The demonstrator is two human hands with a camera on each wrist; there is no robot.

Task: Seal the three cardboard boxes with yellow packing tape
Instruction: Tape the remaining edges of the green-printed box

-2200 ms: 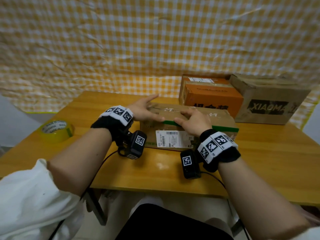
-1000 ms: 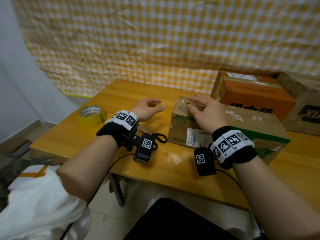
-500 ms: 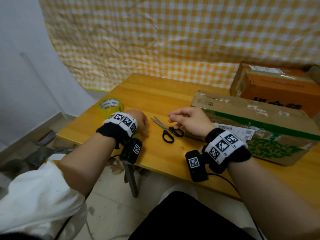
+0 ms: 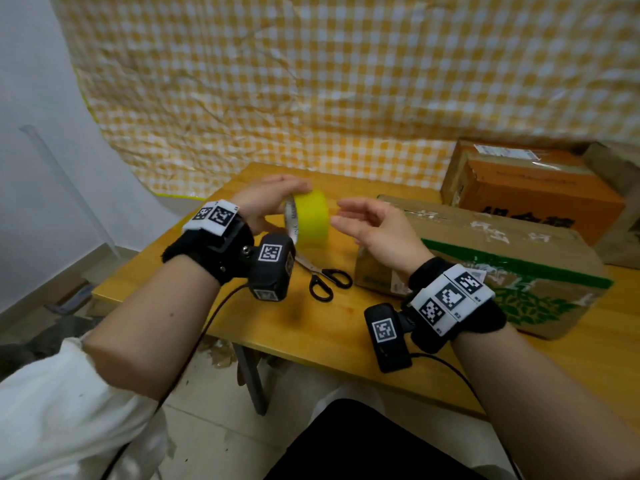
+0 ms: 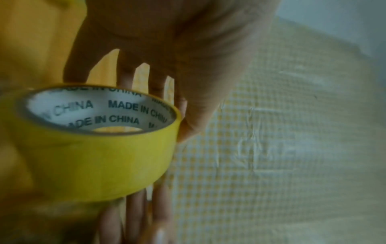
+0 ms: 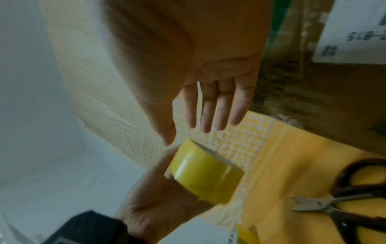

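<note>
My left hand grips the round roll of yellow packing tape, lifted above the wooden table, fingers over its top and thumb below. Just right of the roll my right hand hangs with fingers loose and spread, holding nothing, its fingertips close to the tape but apart from it. Below, black-handled scissors lie on the table. Further right sits the long brown cardboard box with green print, and behind it the orange cardboard box.
</note>
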